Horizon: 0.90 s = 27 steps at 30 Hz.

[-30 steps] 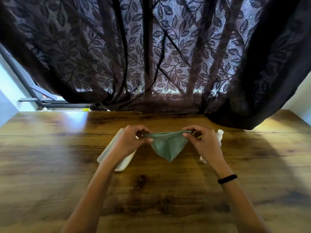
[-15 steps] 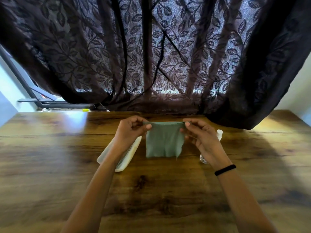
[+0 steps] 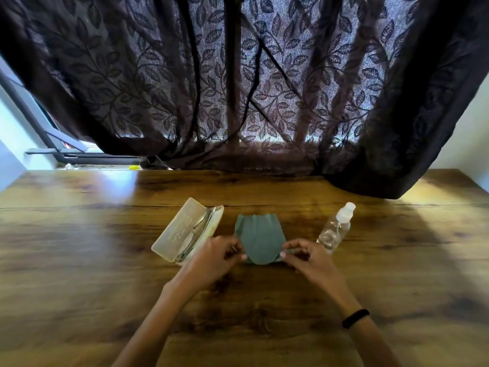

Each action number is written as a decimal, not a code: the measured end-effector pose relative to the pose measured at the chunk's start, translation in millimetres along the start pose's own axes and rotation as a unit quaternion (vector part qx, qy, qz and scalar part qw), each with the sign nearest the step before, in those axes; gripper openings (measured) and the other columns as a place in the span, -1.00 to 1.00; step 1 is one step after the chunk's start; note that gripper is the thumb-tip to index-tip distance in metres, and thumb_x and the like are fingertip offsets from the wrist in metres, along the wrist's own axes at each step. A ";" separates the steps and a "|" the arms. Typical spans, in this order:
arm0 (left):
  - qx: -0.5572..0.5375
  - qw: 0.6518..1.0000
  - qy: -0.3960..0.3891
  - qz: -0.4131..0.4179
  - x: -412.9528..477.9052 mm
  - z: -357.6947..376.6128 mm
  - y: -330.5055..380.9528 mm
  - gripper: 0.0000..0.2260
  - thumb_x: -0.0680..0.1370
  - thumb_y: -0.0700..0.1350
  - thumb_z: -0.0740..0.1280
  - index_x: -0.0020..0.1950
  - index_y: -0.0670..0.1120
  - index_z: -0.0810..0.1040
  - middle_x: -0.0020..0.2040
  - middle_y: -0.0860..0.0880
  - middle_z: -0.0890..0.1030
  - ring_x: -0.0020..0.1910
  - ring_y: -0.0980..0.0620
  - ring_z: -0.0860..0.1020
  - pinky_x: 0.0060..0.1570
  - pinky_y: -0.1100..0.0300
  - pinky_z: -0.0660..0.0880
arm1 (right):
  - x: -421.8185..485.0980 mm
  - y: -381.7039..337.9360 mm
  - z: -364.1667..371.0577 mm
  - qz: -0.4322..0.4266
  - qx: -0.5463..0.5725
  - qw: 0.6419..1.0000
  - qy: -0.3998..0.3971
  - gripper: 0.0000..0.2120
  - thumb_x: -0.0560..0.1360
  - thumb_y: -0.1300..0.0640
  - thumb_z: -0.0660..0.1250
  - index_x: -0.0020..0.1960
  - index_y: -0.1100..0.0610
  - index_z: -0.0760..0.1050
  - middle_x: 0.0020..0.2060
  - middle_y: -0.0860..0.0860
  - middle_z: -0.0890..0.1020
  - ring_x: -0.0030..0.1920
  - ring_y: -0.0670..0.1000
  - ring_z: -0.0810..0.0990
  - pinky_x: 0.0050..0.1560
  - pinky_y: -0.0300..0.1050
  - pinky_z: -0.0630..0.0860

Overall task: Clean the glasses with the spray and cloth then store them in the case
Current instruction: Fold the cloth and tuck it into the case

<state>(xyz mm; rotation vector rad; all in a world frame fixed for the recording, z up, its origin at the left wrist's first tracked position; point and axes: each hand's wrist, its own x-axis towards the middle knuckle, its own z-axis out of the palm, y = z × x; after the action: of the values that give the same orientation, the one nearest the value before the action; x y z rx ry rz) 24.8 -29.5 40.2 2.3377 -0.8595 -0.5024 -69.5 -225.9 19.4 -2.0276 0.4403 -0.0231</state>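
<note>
Currently pinching near corners of green cloth [image 3: 260, 241] at centre of bench [image 3: 79, 260]: left hand [image 3: 211, 258] at its 8 o'clock, right hand [image 3: 311, 260] at 4 o'clock. Noted glasses [image 3: 198, 233] inside open case [image 3: 177, 229] at cloth's 9 o'clock; spray bottle [image 3: 334, 229] at 3 o'clock.

Wooden table [image 3: 79, 260] fills the lower frame. Dark leaf-patterned lace curtain [image 3: 264, 88], backlit by daylight, hangs across the upper frame. Pale wall [image 3: 469, 140] shows at right edge.
</note>
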 end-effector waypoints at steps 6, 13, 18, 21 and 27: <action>-0.022 0.996 -0.071 -0.048 -15.4 6.6 -3.3 -0.97 0.54 -0.04 0.27 -0.04 0.07 0.43 -0.03 0.04 0.60 -0.28 0.21 0.61 -0.25 0.32 0.53 | -19.4 8.2 -0.7 -0.013 -0.082 0.996 0.010 -0.83 0.45 0.17 0.35 -0.23 -0.06 0.44 -0.26 -0.15 0.56 -0.23 -0.17 0.54 -0.29 -0.40 0.45; -0.076 0.986 -0.144 -0.046 -17.6 0.9 -4.4 -0.96 0.53 -0.07 0.29 -0.08 0.04 0.44 -0.13 0.02 0.59 -0.32 0.14 0.62 -0.37 0.34 0.50 | -25.9 6.7 -4.3 -0.010 -0.135 0.989 -0.055 -0.85 0.47 0.14 0.33 -0.22 -0.06 0.44 -0.25 -0.12 0.55 -0.22 -0.17 0.52 -0.26 -0.34 0.42; -0.075 0.994 -0.056 -0.050 -10.8 1.9 -3.4 -0.97 0.54 -0.05 0.26 -0.06 0.05 0.42 -0.15 0.06 0.55 -0.28 0.15 0.60 -0.31 0.31 0.53 | -6.4 -1.1 -4.9 -0.052 -0.140 0.989 -0.020 -0.82 0.47 0.14 0.33 -0.24 -0.09 0.41 -0.24 -0.15 0.53 -0.18 -0.16 0.51 -0.18 -0.33 0.45; -0.045 0.997 0.003 -0.058 -1.6 3.2 -2.2 -0.97 0.55 -0.05 0.24 -0.03 0.03 0.43 -0.14 0.06 0.55 -0.30 0.14 0.60 -0.32 0.31 0.54 | 11.1 -3.6 -0.8 -0.058 -0.143 0.988 -0.005 -0.87 0.48 0.14 0.32 -0.21 -0.04 0.44 -0.24 -0.15 0.52 -0.18 -0.16 0.51 -0.18 -0.34 0.43; 0.062 0.989 0.113 -0.069 21.1 7.1 -7.4 -0.88 0.55 -0.10 0.26 0.03 -0.05 0.56 -0.12 0.03 0.61 -0.25 0.13 0.58 -0.29 0.32 0.54 | 43.5 -7.9 7.0 -0.061 -0.162 0.984 0.038 -0.95 0.49 0.11 0.30 -0.14 0.04 0.51 -0.20 -0.11 0.56 -0.12 -0.09 0.54 -0.13 -0.23 0.45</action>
<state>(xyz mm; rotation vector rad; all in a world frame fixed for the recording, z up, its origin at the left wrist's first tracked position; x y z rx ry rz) 39.7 -42.1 27.1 2.5214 -0.6428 -0.2385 -25.1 -230.4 15.4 -2.3792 0.3852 -0.1100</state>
